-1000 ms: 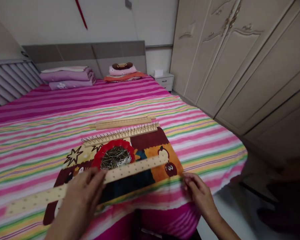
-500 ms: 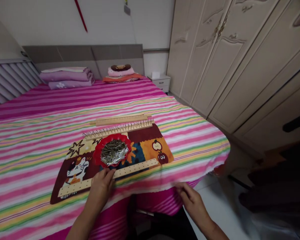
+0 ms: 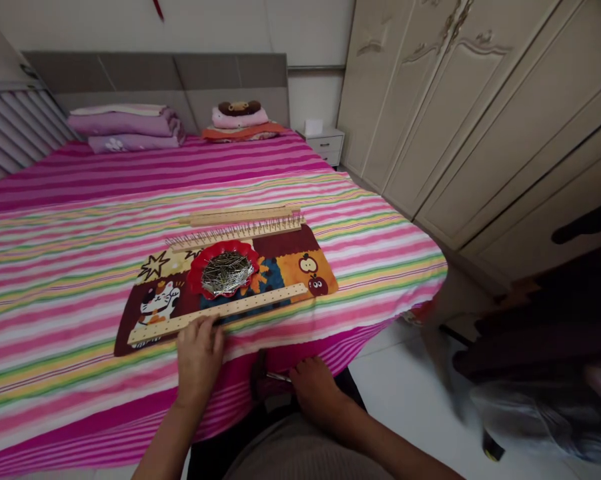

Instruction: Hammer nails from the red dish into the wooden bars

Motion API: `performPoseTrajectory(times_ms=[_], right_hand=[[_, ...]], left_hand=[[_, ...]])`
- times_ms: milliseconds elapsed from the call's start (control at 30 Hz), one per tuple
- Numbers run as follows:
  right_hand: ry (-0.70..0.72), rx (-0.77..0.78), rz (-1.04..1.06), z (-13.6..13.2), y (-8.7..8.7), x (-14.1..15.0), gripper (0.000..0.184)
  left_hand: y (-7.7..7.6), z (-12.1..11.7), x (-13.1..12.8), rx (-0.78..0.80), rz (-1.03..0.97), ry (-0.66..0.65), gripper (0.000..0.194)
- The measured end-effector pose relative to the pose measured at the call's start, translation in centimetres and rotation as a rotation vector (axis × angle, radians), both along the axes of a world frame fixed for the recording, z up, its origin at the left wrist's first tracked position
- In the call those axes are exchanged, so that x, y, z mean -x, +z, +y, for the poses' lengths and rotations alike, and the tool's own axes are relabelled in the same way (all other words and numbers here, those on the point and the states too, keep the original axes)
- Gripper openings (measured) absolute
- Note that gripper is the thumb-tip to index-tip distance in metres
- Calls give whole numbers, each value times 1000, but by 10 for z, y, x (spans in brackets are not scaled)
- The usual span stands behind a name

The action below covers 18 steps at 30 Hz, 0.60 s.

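My left hand (image 3: 199, 343) is at the near edge of a pale wooden strip (image 3: 260, 300) dotted with small holes, its bent fingers gripping that edge. The strip lies across a patterned mat (image 3: 325, 267) on the bed. Just beyond it stands a red scalloped bowl (image 3: 196, 273) full of loose metal nails (image 3: 227, 273). Low by my lap, my right hand (image 3: 314, 385) is closed round the handle end of what looks like a hammer (image 3: 259, 373), with a dark head and silvery shaft. My palm hides the rest of the handle.
Behind the bowl lies another wooden strip (image 3: 280, 230) with a row of nails standing up in it. More wooden strips (image 3: 235, 216) lie past that. Folded bedding (image 3: 125, 127) is by the headboard (image 3: 140, 73). A wardrobe (image 3: 430, 120) stands to the right.
My right hand has moved left and inward from the bed's edge to the hammer and closed on it. My left hand has shifted off the strip's top to its near edge. The view has tilted down.
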State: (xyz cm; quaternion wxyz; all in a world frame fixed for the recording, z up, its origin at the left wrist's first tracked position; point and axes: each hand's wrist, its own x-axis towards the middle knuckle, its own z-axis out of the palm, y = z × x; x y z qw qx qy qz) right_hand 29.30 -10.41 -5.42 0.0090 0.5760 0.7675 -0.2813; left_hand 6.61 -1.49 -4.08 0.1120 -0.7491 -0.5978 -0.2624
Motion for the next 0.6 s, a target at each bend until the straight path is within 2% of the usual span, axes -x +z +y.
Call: performPoseTrajectory(times_ms=[67,167,267,333,433,600], right_hand=[[5,16,-1,1,-1,4,26],[-42,17,92,-5,0,-4,23],[-160,3,286,-19,1,-22,10],[-286,-12,443,-28,0,-34,7],[-504,-58,679,-35,-4,-46,9],[-834,-98,1076,-24,-12,-52,21]], left_hand=[[-12,-17,7,30,6,-25,25],[-40,-41,22,115,8,-96,22],[-64,-60,35,130,-45,-110,19],[-74,-67,40,137,-67,-118,18],[-79,-70,42,138,-92,-110,18],[-70,-69,31,210,-107,-31,18]])
